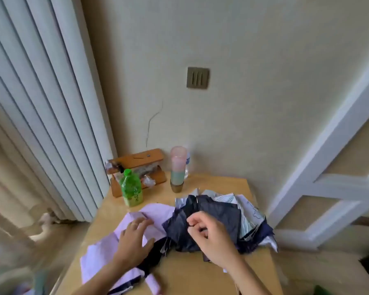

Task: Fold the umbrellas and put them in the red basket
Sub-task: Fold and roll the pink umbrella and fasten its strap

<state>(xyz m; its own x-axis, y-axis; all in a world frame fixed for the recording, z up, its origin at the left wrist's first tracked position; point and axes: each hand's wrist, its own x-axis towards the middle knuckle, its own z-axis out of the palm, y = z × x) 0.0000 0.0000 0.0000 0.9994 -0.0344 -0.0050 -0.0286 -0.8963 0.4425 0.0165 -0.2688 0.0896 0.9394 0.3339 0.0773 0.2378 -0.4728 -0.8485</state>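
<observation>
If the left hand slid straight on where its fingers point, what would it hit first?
The left hand lies on the lilac umbrella; beyond it, probably the stacked cups, depth unclear.

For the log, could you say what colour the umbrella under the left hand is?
The umbrella is pale lilac; head view shows it.

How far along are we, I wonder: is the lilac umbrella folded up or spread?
Not folded: the lilac umbrella lies loose and rumpled across the table, left hand flat on it.

Umbrellas lie side by side on the table.
Left hand lies on left umbrella, right hand on right umbrella; bottle and cups stand beyond both.
</observation>
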